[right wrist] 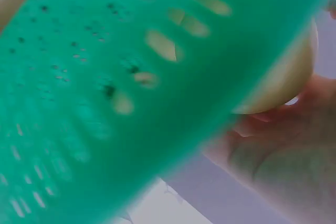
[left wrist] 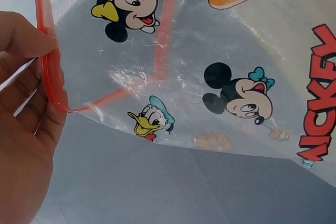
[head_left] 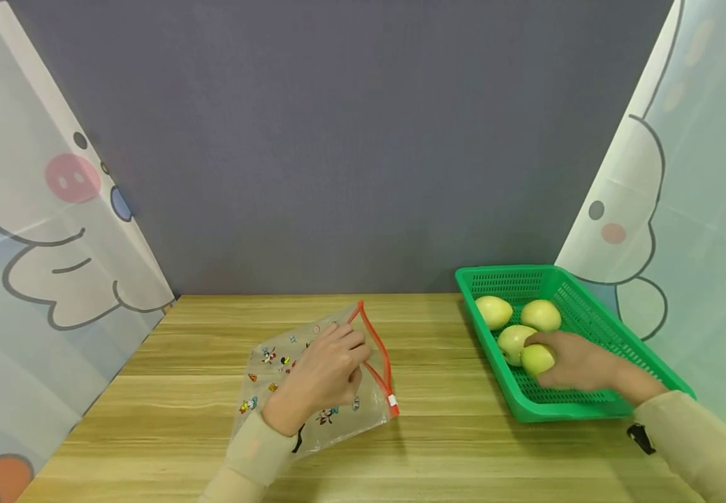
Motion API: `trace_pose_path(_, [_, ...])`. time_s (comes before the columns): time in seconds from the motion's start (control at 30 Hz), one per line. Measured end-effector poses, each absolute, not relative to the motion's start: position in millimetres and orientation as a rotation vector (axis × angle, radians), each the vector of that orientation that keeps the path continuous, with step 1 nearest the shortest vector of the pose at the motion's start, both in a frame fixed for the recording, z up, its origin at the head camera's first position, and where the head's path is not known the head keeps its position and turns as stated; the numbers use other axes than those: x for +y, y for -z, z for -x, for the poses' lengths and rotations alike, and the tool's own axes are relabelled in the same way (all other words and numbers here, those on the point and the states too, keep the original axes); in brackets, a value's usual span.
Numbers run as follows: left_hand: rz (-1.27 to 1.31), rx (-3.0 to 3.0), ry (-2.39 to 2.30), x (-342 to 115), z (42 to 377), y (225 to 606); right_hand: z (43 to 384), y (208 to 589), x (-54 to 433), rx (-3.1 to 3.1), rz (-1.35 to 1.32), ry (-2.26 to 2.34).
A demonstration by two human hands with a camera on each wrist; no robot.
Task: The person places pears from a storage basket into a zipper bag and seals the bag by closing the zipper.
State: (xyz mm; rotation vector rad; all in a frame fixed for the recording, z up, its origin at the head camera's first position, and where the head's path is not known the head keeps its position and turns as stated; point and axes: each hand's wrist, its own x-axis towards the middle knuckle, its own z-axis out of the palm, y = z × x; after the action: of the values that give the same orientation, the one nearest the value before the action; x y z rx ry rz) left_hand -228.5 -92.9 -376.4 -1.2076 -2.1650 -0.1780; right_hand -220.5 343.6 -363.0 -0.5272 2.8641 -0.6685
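My left hand pinches the red-edged mouth of a clear zip bag between thumb and fingers. Cartoon figures are printed on this bag, and its red rim stands apart in a loop with a white slider at the near end. On the right, my right hand grips a round yellow-green apple inside a green plastic basket. Three more apples lie near it, one of them an apple right beside the gripped one. In the right wrist view, the basket's wall hides part of the held apple.
The wooden table runs back to a dark grey panel. Curtains with cartoon animals hang at the left and right, the basket standing close to the right curtain. A black strap piece shows at my right cuff.
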Motion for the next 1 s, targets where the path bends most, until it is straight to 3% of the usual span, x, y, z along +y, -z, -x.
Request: trace_pose_path(1.0, [1.208,-2.138,0.165,-92,230,379,221,298,275,3.078,0.585,0.686])
